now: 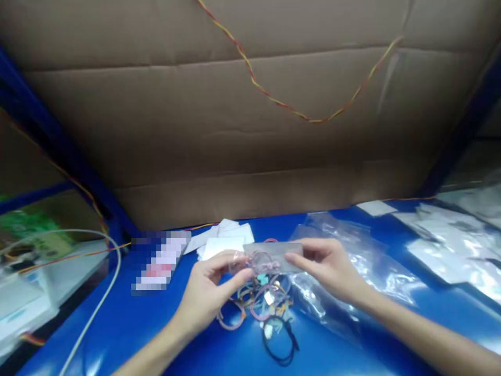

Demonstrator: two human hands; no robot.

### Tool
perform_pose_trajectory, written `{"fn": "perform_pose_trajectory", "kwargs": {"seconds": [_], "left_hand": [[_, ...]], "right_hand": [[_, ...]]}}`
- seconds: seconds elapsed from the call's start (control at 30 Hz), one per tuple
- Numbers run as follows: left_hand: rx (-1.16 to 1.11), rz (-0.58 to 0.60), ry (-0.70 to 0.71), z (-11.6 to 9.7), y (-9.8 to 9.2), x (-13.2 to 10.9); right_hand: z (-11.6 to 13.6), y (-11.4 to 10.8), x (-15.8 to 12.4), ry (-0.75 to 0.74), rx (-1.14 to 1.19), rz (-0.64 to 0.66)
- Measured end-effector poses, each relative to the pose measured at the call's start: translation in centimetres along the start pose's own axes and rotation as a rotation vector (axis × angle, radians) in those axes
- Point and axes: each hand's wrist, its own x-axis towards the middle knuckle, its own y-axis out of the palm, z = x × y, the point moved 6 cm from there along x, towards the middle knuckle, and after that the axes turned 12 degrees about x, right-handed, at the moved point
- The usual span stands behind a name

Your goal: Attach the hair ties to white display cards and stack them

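Both my hands meet over a blue table (129, 334). My left hand (211, 292) pinches a pink hair tie (261, 259) against a small grey card (278, 254). My right hand (329, 266) grips the card's right end, fingers closed on it. Just under the hands lies a heap of several coloured hair ties (260, 303), and a black hair tie (279, 342) lies nearest me.
Clear plastic bags (352, 250) lie to the right of the hands, more bagged items (450, 245) at the far right. White cards (225, 240) lie behind. A cardboard wall (235, 130) with a red-yellow wire (274, 99) closes the back. A white cable (97, 303) runs at the left.
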Motion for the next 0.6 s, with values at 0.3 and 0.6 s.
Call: {"fn": "perform_pose_trajectory", "kwargs": {"seconds": [0.3,0.6], "left_hand": [[-0.072,0.008,-0.019,-0.5,-0.5,0.5],[-0.042,-0.123,-0.087,0.6,-1.5,0.7]], "right_hand": [[-0.1,-1.5,1.1,0.06,0.1,-0.057],[0.6,-3.0,1.5,0.052,0.126,-0.171]]}}
